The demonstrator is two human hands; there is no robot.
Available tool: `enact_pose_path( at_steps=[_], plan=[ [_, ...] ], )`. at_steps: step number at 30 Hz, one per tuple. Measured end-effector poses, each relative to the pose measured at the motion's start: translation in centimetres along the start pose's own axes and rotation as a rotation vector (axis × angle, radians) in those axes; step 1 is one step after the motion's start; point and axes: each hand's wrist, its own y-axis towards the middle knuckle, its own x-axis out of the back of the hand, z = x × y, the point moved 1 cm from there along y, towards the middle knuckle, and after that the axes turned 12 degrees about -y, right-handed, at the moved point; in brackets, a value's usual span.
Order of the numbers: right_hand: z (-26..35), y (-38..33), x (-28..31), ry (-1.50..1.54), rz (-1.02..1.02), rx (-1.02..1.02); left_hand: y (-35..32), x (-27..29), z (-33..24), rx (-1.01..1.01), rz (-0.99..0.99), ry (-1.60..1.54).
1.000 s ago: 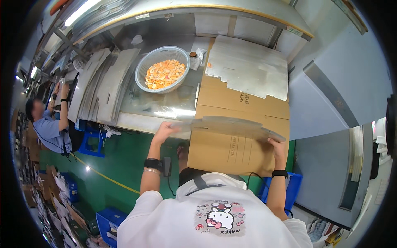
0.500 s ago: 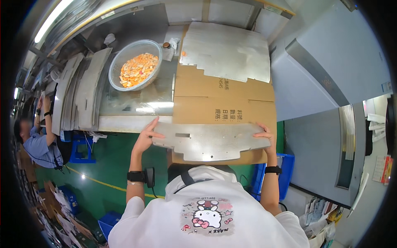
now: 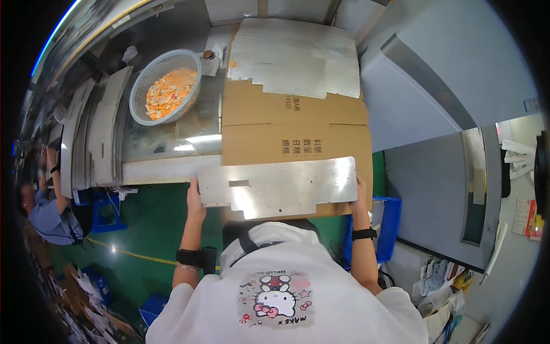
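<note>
two metal pieces are seen over the brown cardboard (image 3: 298, 135): a notched metal plate (image 3: 286, 186) is held above its near end, and a wider grey sheet (image 3: 295, 57) is laid on its far end, at twelve o'clock from the plate. much of the near end is hidden by the plate. a stack of sheets (image 3: 109, 129) is placed between nine and ten o'clock, a co-worker (image 3: 54, 218) is seen at nine, and two o'clock is taken up by a pale cabinet (image 3: 441, 80). the plate's nine o'clock edge is gripped by the left hand (image 3: 196, 198), its three o'clock edge by the right hand (image 3: 359, 198); the fingers are partly hidden, so their spread cannot be told. between ten and eleven, orange and white pieces (image 3: 169, 94) are held in a mesh basket (image 3: 150, 74). at four, a blue bin (image 3: 389, 226) is placed, its contents unclear.
</note>
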Motion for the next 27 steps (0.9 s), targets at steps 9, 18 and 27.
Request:
enact_pose_path(
  at_steps=[9, 18, 27],
  plan=[
    [0.0, 0.3, 0.9, -0.680, -0.146, 0.282, 0.6, -0.6, -0.6, 0.010, 0.147, 0.443],
    [1.9, -1.1, -1.0, -0.806, -0.389, 0.460, 0.0, -0.9, -0.5, -0.105, 0.125, 0.309],
    [3.6, 0.1, -1.3, -1.002, -0.518, 0.632, 1.7, -2.7, -0.5, -0.126, 0.138, 0.304]
  ],
)
